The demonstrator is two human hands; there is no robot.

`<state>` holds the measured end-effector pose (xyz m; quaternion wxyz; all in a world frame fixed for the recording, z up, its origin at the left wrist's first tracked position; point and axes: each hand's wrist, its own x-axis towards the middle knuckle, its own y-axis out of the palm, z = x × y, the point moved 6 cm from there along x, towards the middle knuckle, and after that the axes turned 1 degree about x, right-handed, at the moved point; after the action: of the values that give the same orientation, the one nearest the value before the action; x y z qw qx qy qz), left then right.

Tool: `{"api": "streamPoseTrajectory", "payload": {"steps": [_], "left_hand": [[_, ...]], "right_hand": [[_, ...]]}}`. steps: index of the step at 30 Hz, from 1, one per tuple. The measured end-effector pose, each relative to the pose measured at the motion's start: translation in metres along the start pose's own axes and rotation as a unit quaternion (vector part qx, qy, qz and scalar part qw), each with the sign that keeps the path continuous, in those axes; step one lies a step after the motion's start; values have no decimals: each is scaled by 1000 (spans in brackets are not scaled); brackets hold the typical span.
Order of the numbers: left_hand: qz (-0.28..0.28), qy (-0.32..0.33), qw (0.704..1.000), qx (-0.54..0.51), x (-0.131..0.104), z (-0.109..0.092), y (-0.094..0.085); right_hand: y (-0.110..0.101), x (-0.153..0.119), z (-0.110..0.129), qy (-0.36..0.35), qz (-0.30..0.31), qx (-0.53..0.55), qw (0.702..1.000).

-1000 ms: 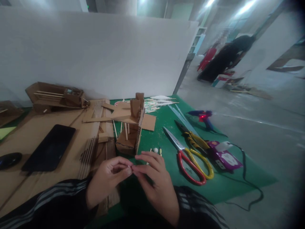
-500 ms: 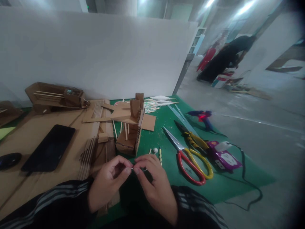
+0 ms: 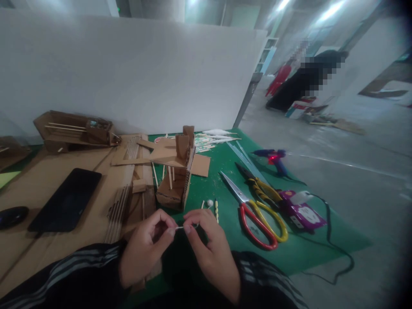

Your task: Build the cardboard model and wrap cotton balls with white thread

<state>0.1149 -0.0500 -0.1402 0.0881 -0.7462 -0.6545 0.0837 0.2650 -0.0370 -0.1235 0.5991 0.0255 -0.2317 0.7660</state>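
My left hand (image 3: 148, 244) and my right hand (image 3: 207, 249) face each other above the green table top, both pinched closed. A thin white strand (image 3: 179, 227) spans the small gap between the fingertips, gripped at both sides; thread or twisted cotton, I cannot tell which. Just beyond the fingers stands a small cardboard structure (image 3: 170, 193) with thin wooden sticks as posts. Near my right fingertips lie a small white ball (image 3: 210, 203), a short pale stick (image 3: 202, 204) and a yellowish spiral stick (image 3: 216, 211).
Red-and-yellow-handled scissors (image 3: 259, 234), pliers (image 3: 264, 189), a purple power socket (image 3: 302, 214) and a glue gun (image 3: 273, 156) lie to the right. At left are a black phone (image 3: 66, 199), a mouse (image 3: 13, 217) and a cardboard model (image 3: 74, 131). A person (image 3: 302, 81) bends down in the background.
My fingertips have drawn slightly apart, so more of the white strand shows between them. The things on the table have not moved.
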Motion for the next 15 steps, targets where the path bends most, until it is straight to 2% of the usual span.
{"api": "streamPoseTrajectory", "payload": {"steps": [4,8,11,15], "left_hand": [[-15,-1,1000,-5,0,-1,0],[-32,28,999,-7,-2,-1,-1],[-32,41,998,24,-4,2,0],[-20,15,996,85,-5,9,4]], "right_hand": [[1,0,-3,30,3,1,1000],[4,-1,-8,68,26,-18,997],[6,-2,-8,68,44,-32,996],[11,-3,-7,61,73,-32,995]]}}
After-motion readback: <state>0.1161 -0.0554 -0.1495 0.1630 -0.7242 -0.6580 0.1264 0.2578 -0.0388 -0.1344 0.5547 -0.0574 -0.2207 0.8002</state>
